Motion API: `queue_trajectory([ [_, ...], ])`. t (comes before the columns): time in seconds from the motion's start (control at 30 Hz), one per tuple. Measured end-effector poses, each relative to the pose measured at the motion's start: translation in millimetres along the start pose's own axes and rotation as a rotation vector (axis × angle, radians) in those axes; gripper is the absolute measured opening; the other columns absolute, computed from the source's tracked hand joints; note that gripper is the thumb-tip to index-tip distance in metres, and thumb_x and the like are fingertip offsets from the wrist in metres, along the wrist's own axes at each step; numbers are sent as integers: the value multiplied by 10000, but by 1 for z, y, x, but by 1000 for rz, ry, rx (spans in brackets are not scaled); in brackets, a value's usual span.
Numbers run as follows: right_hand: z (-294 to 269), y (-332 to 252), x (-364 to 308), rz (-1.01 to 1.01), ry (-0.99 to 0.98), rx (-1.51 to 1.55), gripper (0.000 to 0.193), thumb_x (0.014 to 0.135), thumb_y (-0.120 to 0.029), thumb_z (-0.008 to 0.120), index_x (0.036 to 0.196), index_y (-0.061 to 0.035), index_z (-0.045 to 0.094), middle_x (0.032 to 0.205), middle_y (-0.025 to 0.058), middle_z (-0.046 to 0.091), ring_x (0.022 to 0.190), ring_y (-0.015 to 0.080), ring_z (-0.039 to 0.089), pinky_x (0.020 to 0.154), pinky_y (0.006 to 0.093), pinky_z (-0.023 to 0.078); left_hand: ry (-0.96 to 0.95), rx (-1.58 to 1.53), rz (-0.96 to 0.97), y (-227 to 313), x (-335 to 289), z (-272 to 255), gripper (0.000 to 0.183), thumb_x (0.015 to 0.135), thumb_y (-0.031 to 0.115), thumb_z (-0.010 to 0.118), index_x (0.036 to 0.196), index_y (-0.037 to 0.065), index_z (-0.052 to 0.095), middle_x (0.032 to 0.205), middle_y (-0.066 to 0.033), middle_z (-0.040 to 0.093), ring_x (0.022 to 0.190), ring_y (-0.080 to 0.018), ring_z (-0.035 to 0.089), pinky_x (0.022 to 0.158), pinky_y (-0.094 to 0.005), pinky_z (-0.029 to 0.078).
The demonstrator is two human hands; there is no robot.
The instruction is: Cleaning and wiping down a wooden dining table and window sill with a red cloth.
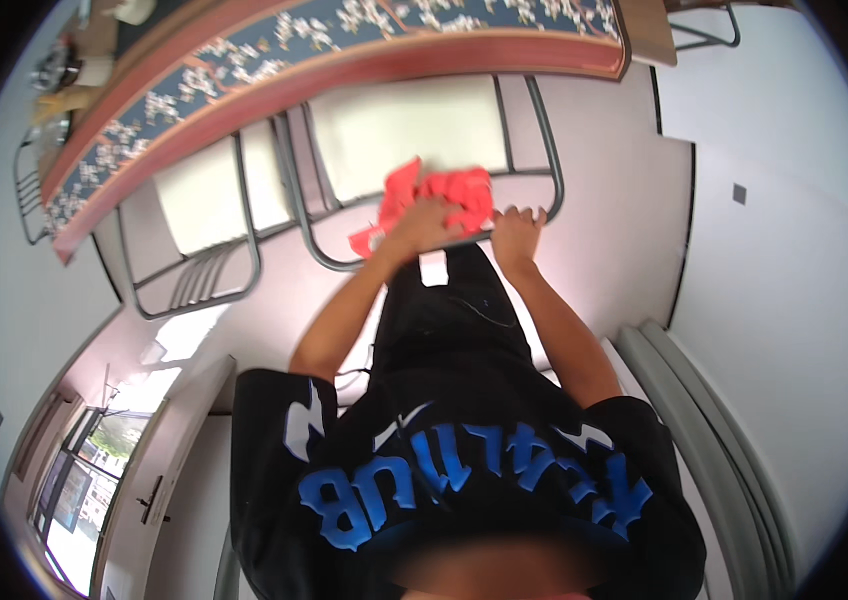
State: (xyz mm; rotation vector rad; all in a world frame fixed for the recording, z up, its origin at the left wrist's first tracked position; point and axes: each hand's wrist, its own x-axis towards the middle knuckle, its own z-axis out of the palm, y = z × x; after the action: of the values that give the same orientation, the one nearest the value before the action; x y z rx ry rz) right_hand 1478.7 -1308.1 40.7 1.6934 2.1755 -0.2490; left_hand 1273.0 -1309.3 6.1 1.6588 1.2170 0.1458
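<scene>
A crumpled red cloth (464,190) lies over the top rail of a metal-framed chair (542,110) in front of me. My left hand (429,222) is closed on the cloth, against the rail; some of its fingers are lost in the folds. Just to the right, my right hand (517,235) hooks its fingers over the corner of the same grey tube rail. Beyond the cloth shows the chair's pale cream seat (409,135).
A table with a dark flowered top (284,35) and reddish edge spans the far side. A second chair (249,250) stands to the left. An open door (159,480) is at lower left, grey curtains (714,450) at lower right.
</scene>
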Motion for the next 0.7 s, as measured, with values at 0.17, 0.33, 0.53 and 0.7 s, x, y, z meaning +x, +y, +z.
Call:
queue_trajectory([
  [0.17,-2,11,-7,-25,35,20,203,867,-165,565,946,-187,750,878,54,646,936,265,594,1030,538,312,-142,73,-274,63,-24,-10,615,918,611,459,1381,210,509,1475,-199,388,1335,-502,347,1067,-641,313],
  [0.33,5,9,-7,-10,90,45,207,870,-158,551,928,-190,748,875,51,648,934,261,595,1021,531,319,-458,154,-214,3,50,15,751,948,687,258,1438,157,465,1510,-185,379,1391,-424,328,1111,-592,289],
  [0.53,7,-12,-3,-39,150,120,193,822,-157,570,875,-203,750,919,35,642,941,250,581,1016,544,318,-366,184,-267,-138,122,45,715,987,627,206,1360,110,531,1311,-214,540,1273,-353,449,1086,-520,328],
  [0.7,-4,-4,-1,-20,144,108,192,831,-160,565,885,-202,745,913,35,650,899,241,596,999,521,343,-389,146,-397,-115,126,35,679,964,631,313,1180,69,628,993,-174,676,1006,-349,640,896,-509,465],
])
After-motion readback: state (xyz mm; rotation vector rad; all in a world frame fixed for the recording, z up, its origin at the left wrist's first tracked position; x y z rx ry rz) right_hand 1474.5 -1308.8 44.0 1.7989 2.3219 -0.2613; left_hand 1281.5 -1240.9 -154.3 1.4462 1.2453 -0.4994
